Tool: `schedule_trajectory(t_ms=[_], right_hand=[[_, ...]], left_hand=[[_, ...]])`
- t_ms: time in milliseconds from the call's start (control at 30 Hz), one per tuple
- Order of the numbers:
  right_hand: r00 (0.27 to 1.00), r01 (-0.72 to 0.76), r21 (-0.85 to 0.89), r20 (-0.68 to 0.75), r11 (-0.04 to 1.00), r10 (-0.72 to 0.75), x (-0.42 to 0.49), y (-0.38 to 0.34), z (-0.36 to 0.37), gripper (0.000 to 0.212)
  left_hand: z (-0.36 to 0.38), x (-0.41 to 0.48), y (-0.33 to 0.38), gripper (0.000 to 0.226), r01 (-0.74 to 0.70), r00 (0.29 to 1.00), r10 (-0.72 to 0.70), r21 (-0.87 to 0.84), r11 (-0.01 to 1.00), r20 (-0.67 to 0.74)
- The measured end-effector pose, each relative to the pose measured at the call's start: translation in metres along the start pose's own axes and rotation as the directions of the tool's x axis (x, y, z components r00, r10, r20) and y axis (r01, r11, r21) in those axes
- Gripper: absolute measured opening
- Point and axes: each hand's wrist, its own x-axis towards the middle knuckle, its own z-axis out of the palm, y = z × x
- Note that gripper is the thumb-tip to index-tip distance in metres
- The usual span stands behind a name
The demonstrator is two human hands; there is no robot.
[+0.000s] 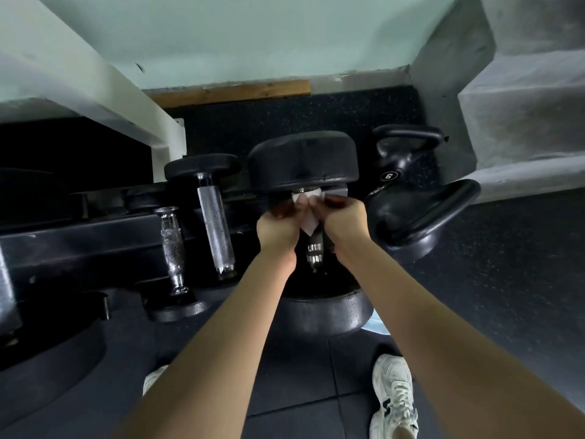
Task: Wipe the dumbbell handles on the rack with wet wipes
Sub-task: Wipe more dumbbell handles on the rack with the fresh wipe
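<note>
Gym weights corner: black dumbbell rack (95, 236) holding knurled-handle dumbbells (215, 217), two kettlebells (408, 153) on speckled rubber floor tiles (506, 280), pale green wall (253, 36).

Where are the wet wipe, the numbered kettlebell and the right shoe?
wet wipe (309, 224): head view, its hanging lower corner.
numbered kettlebell (388, 176): head view, its number label.
right shoe (399, 402): head view, its laces.

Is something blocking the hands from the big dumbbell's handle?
Nothing visible blocks them. The left hand and right hand are at the handle, both holding the wipe over its far end. Only the wipe lies between them and the metal. The kettlebell sits off to the right, apart.
</note>
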Motion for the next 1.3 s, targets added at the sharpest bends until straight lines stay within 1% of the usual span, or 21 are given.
schedule_trajectory(t_ms=[67,133,200,267,367,467,533,633,700,800,867,933,1000,1067,1100,1133,1167,1200,1233,1267,1300], right_hand=[[0.999,0.007,-0.025,0.035,1.0,-0.006,-0.008,0.005,-0.006,0.009],[0.999,0.02,-0.098,0.044,0.995,-0.016,-0.015,0.013,-0.015,0.008],[0.997,0.047,-0.195,0.063,0.98,-0.036,-0.017,0.015,-0.019,0.006],[0.997,0.049,-0.254,0.071,0.966,-0.032,-0.017,0.015,-0.021,0.009],[0.998,0.029,-0.27,0.062,0.962,-0.013,-0.013,0.005,-0.016,0.007],[1.0,-0.016,-0.172,0.011,0.985,0.018,-0.008,-0.015,-0.004,0.006],[0.999,-0.038,-0.157,-0.012,0.987,0.037,-0.006,-0.02,0.0,0.007],[0.999,0.025,-0.158,-0.037,0.987,-0.031,-0.008,-0.01,0.0,0.011],[0.996,0.056,-0.207,-0.05,0.977,-0.068,-0.009,-0.001,-0.002,0.014],[0.996,0.076,-0.286,-0.022,0.955,-0.086,-0.015,0.005,-0.007,0.01],[0.996,0.082,-0.323,-0.005,0.943,-0.088,-0.02,0.011,-0.013,0.013],[0.997,0.083,-0.365,0.022,0.927,-0.08,-0.025,0.014,-0.019,0.013],[0.996,0.09,-0.389,0.052,0.917,-0.076,-0.028,0.015,-0.025,0.018],[0.994,0.092,-0.428,0.097,0.899,-0.056,-0.028,0.013,-0.031,0.018],[0.992,0.086,-0.455,0.125,0.887,-0.032,-0.029,0.012,-0.035,0.019],[0.988,0.077,-0.479,0.156,0.875,-0.001,-0.029,0.011,-0.039,0.02],[0.983,0.071,-0.495,0.184,0.866,0.025,-0.03,0.011,-0.044,0.02],[0.979,0.063,-0.488,0.198,0.871,0.04,-0.031,0.01,-0.048,0.018],[0.98,0.046,-0.454,0.194,0.89,0.048,-0.032,0.01,-0.053,0.014],[0.983,0.024,-0.397,0.178,0.917,0.051,-0.032,0.01,-0.057,0.007],[0.985,0.005,-0.333,0.162,0.943,0.052,-0.032,0.009,-0.058,0.006]], left_hand=[[-0.006,-0.002,-0.004,0.009,-0.015,1.0,0.015,0.048,0.999,0.013],[-0.014,-0.006,-0.009,0.006,-0.025,1.0,0.023,0.122,0.992,0.013],[-0.023,-0.006,-0.013,0.014,-0.047,0.999,0.039,0.245,0.968,0.034],[-0.028,-0.007,-0.014,0.025,-0.067,0.997,0.048,0.354,0.933,0.063],[-0.026,-0.004,-0.006,0.022,-0.107,0.994,0.077,0.464,0.879,0.084],[-0.015,0.005,0.007,0.015,-0.121,0.992,0.117,0.455,0.882,0.037],[-0.01,0.011,0.01,0.017,-0.104,0.994,0.103,0.439,0.893,0.025],[-0.013,0.011,0.009,0.016,-0.107,0.994,0.094,0.376,0.921,0.051],[-0.018,0.014,0.009,0.01,-0.161,0.987,0.141,0.406,0.899,0.081],[-0.028,0.016,0.007,0.015,-0.261,0.965,0.195,0.551,0.793,0.177],[-0.034,0.016,0.006,0.024,-0.322,0.945,0.193,0.658,0.681,0.263],[-0.037,0.016,0.008,0.035,-0.36,0.931,0.146,0.774,0.521,0.336],[-0.037,0.016,0.012,0.043,-0.414,0.909,0.098,0.855,0.313,0.404],[-0.035,0.014,0.017,0.039,-0.484,0.875,0.027,0.869,0.103,0.484],[-0.033,0.012,0.019,0.037,-0.521,0.853,-0.014,0.853,0.012,0.522],[-0.032,0.012,0.02,0.041,-0.545,0.839,-0.05,0.837,-0.053,0.543],[-0.033,0.01,0.021,0.046,-0.545,0.838,-0.067,0.835,-0.08,0.541],[-0.034,0.008,0.022,0.048,-0.516,0.856,-0.058,0.854,-0.069,0.513],[-0.037,0.005,0.022,0.048,-0.469,0.883,-0.017,0.883,-0.023,0.469],[-0.04,0.001,0.022,0.046,-0.412,0.911,0.052,0.91,0.044,0.409],[-0.043,-0.001,0.021,0.042,-0.363,0.929,0.133,0.922,0.136,0.347]])
